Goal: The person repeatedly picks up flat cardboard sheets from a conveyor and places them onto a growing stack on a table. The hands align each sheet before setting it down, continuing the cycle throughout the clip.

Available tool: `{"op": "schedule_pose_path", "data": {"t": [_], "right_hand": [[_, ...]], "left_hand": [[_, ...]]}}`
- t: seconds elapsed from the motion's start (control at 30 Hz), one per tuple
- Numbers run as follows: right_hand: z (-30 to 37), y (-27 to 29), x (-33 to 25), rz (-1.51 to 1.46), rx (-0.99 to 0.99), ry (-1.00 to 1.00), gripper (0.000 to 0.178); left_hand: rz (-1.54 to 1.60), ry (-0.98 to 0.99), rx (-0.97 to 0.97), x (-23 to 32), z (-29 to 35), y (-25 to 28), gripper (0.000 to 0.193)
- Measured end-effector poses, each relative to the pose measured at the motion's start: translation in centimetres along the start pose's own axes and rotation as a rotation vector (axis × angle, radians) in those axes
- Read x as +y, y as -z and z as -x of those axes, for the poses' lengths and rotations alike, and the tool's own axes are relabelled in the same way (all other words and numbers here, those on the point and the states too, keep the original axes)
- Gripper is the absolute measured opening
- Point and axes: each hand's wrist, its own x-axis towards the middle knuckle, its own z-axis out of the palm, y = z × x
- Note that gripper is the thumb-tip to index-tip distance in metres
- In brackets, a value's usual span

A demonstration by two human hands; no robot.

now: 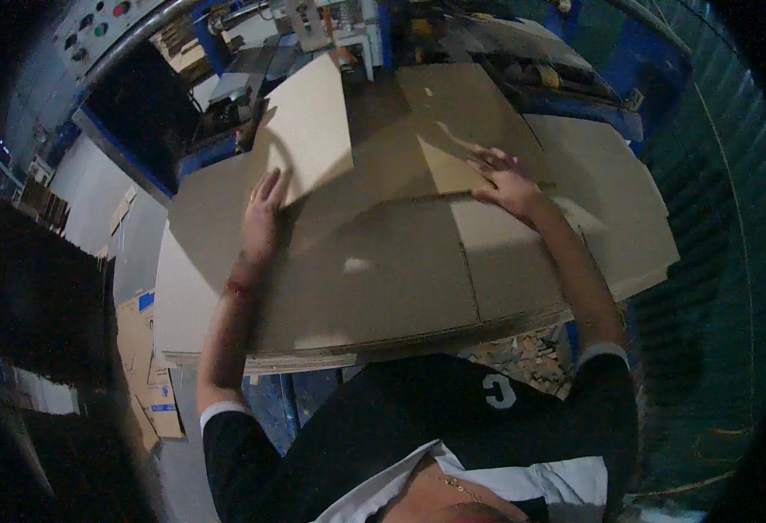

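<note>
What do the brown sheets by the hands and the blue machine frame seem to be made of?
Brown sheets: most likely cardboard, with a matte, uncoated look; the signs are the dull tan faces, the crease-like lines and the thin layered edges. Whether they're corrugated inside, I can't tell.
Machine frame: probably metal with blue paint, judging by its broad, flat plates; plastic can't be ruled out.

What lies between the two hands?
In the head view, brown cardboard, including a brightly lit panel beside the left hand, stretches across to the right hand.

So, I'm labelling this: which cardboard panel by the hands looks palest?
The left panel, by the left hand: brightly lit, while the right panel, by the right hand, is mostly in shadow.
</note>
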Motion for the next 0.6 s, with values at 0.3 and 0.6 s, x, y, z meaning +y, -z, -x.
{"op": "schedule_pose_path", "data": {"t": [0.3,0.6], "right_hand": [[-5.5,-3.9,0.3,-0.376,0.215,-0.125,0.052],[8.4,-2.2,5.4,-0.267,0.579,-0.4,0.057]], "left_hand": [[-0.215,-0.101,0.013,-6.6,-4.0,-4.6,0.064],[-0.238,0.151,0.365,-8.1,6.2,3.8,0.058]]}}
